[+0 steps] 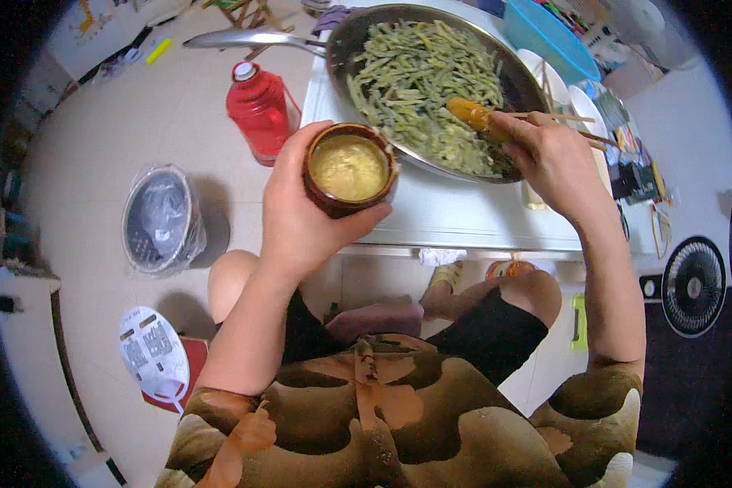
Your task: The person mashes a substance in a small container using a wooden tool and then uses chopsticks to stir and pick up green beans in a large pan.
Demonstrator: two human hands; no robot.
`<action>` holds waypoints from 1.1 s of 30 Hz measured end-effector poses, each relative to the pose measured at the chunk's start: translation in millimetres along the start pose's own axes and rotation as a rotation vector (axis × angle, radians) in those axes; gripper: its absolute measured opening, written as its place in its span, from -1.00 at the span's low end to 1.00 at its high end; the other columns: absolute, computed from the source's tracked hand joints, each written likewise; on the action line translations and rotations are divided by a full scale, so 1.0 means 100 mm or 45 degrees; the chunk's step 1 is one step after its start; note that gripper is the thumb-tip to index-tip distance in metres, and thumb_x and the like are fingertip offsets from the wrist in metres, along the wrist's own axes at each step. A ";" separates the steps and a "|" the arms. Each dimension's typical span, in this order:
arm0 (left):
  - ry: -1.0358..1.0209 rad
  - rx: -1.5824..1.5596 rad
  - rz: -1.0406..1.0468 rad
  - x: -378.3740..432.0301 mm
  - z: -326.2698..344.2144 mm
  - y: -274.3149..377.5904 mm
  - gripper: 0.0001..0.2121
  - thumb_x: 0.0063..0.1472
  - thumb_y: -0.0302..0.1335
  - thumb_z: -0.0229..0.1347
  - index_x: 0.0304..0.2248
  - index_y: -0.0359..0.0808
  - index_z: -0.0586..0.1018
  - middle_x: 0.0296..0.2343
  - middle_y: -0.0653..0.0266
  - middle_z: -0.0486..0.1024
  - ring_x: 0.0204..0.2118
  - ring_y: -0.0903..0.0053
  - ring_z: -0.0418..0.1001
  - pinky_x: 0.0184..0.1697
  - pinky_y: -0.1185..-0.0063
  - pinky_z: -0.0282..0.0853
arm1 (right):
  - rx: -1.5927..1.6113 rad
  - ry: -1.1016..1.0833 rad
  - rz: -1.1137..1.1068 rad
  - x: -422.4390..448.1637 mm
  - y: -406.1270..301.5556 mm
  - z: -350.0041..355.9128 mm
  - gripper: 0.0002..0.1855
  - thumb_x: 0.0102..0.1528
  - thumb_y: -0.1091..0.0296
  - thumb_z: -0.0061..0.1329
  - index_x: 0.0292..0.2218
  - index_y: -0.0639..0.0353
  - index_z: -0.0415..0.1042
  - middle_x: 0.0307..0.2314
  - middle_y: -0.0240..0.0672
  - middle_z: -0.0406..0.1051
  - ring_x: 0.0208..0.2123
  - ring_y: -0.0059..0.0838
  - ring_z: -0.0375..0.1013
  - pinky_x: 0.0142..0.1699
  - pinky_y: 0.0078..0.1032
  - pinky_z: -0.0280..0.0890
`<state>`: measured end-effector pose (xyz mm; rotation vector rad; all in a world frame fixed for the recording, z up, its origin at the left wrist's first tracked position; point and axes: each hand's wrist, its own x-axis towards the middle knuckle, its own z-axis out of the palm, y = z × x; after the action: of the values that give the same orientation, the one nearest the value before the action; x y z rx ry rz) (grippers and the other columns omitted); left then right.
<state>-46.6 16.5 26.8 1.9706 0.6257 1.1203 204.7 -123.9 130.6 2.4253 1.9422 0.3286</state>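
Note:
My left hand [305,207] is wrapped around a brown glazed cup [322,201] and tilts its mouth up towards me. Pale yellow soupy food [349,168] fills most of the cup. Over the right part of a large frying pan [527,91], my right hand [546,152] pinches an orange-yellow piece of food [468,114]. Cooked green strips, like cut green beans [424,79], cover much of the pan's bottom. Thin wooden chopsticks [576,117] show beside my right hand; whether it also holds them I cannot tell.
The pan stands on a white table [463,216]. Bowls [543,70] and a blue plastic basin [552,39] sit beyond it. Left of the table are a red thermos flask [259,113] and a bag-lined bin [158,219]. A black fan [694,287] is at right.

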 end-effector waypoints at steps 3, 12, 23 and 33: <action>0.003 -0.062 -0.016 -0.01 -0.02 -0.04 -0.20 -0.30 -0.42 0.46 0.00 -0.31 0.34 -0.16 0.13 0.46 -0.09 0.28 0.47 -0.01 0.44 0.38 | 0.034 -0.001 0.030 -0.20 -0.07 -0.32 -0.59 0.06 0.46 0.02 -0.02 0.08 0.46 -0.28 -0.14 0.47 -0.32 -0.16 0.48 -0.20 -0.30 0.36; 0.010 -0.021 -0.003 0.01 0.01 0.00 -0.21 -0.29 -0.41 0.46 -0.01 -0.30 0.34 -0.17 0.12 0.48 -0.08 0.27 0.47 -0.02 0.44 0.38 | 0.987 0.192 0.561 -0.43 0.18 -0.47 -0.61 0.26 0.23 -0.14 0.07 0.11 0.40 -0.35 -0.50 0.44 -0.47 -0.74 0.31 -0.45 -0.78 0.17; -0.006 -0.114 -0.070 0.00 0.02 -0.04 -0.21 -0.28 -0.41 0.46 -0.01 -0.32 0.34 -0.14 0.13 0.45 -0.07 0.29 0.45 0.00 0.44 0.37 | 1.668 0.130 0.701 -0.13 0.30 -0.14 -0.58 0.24 0.13 -0.09 0.05 0.12 0.34 -0.45 -0.50 0.41 -0.53 -0.80 0.29 -0.53 -0.79 0.07; 0.003 -0.044 -0.010 0.01 0.00 -0.02 -0.21 -0.29 -0.37 0.46 -0.01 -0.31 0.34 -0.16 0.14 0.44 -0.08 0.26 0.45 -0.03 0.42 0.38 | 1.300 -0.033 0.773 1.10 0.52 0.44 -0.68 0.19 0.09 -0.07 -0.16 0.13 0.35 -0.47 -0.45 0.38 -0.56 -0.64 0.36 -0.50 -0.64 0.24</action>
<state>-45.8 18.5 25.1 1.9366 0.6107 1.1214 285.2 -24.4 111.8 3.5342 1.4693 -0.9352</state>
